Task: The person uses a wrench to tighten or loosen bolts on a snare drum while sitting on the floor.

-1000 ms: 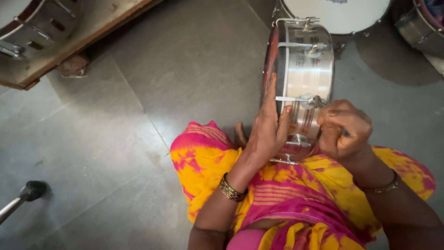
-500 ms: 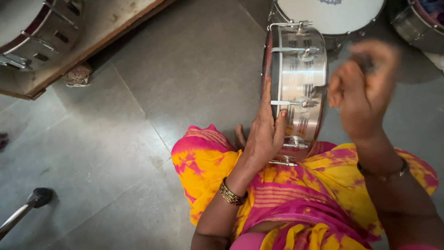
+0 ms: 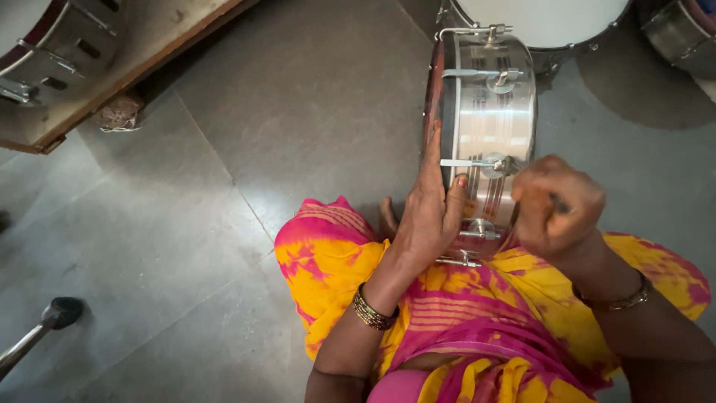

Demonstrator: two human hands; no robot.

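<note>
On our lap, steel drum [image 3: 488, 127] stands on edge — our left hand [image 3: 431, 216] flat against its rim, right hand [image 3: 558, 205] fisted beside the shell; what it grips, can't tell.

A drum [image 3: 488, 127] stands on edge between left hand [image 3: 429, 216] and right hand [image 3: 556, 205].

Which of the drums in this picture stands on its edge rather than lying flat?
The shiny metal drum propped against the person's lap, steadied by the left hand. The white-topped drum behind it lies flat.
</note>
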